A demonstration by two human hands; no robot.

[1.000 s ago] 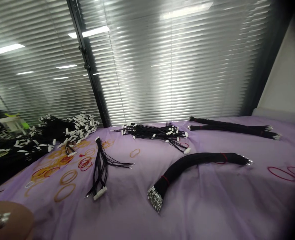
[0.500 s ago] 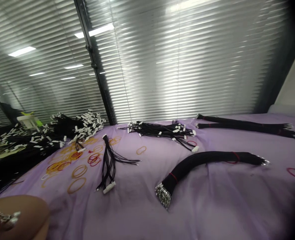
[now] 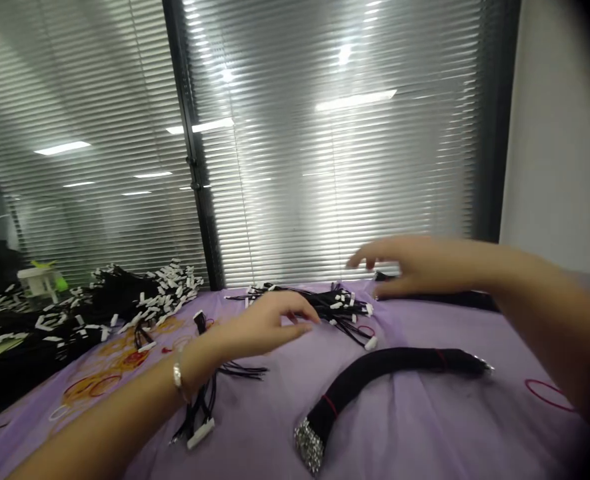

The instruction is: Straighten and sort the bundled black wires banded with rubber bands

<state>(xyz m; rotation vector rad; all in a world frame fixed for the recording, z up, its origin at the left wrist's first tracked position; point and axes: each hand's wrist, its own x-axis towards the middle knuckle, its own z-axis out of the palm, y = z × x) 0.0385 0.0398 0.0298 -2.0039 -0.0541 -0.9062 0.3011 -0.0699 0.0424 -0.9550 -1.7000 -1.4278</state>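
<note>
My left hand [image 3: 267, 325], with a bracelet [image 3: 177, 375] at the wrist, reaches over the table, its fingers apart and holding nothing. It hangs in front of a pile of black cables with white connectors [image 3: 342, 303]. Farther right, my right hand [image 3: 405, 263] is raised, thumb and fingers apart, nothing in it. Behind and below it lie long black wire bundles [image 3: 465, 300], partly hidden by the hand and forearm. A curved thick bundle of black wires [image 3: 375, 373], tied with red bands and showing metal terminals, lies nearer me. A small branching wire harness [image 3: 205, 407] sits partly beneath my left forearm.
A large heap of black cables with white connectors [image 3: 125, 300] covers the left side, near a white plastic holder [image 3: 39, 283]. Yellow and red rubber bands [image 3: 92, 387] are scattered on the purple cloth [image 3: 255, 440]. Window blinds [image 3: 295, 220] stand behind. A red band [image 3: 549, 395] lies right.
Both hands have come forward over the table; before, only part of the left arm with the bracelet showed at lower left. The camera view has tilted up and shifted right.
</note>
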